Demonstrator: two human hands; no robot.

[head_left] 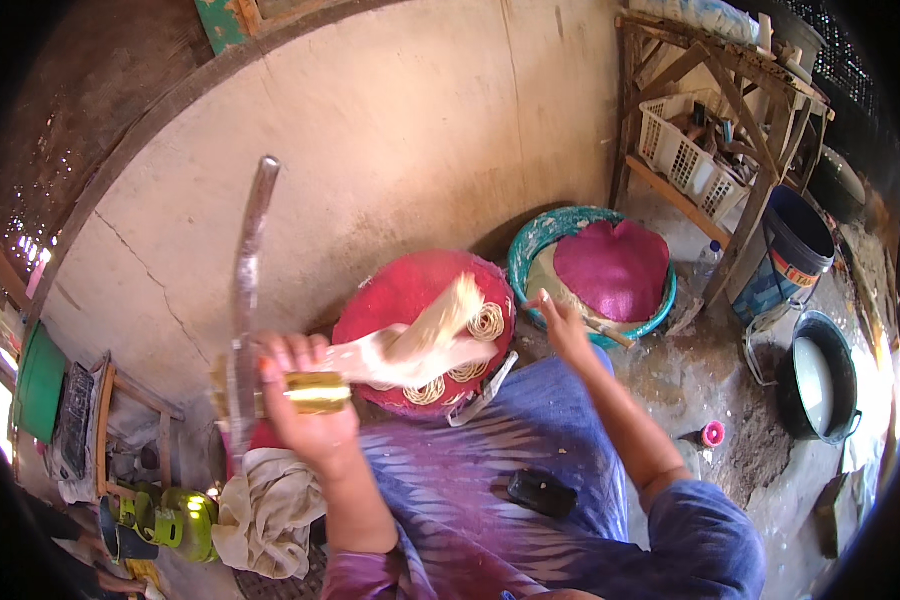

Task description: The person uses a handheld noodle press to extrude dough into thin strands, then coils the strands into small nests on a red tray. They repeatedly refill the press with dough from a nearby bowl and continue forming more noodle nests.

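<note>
My left hand [315,425] is closed around a shiny brass-coloured cylinder [320,392]. A long metal rod [250,240] stands upright beside that hand; whether it joins the cylinder I cannot tell. From the left hand a pale, motion-smeared shape [400,360] stretches over a round red board [390,310]; I cannot make out what it is. Coiled pale strands [485,321] lie in several rings on the board. My right hand [565,328] is raised by the near rim of a teal basin [527,240], fingers stretched out, with nothing visible in them.
A magenta round sheet [615,270] and a wooden stick [610,334] are at the basin. A dark phone-like object [542,493] rests on my lap. To the right stand a bucket [790,250] and a dark tub [820,380]; a crumpled cloth [270,510] lies left.
</note>
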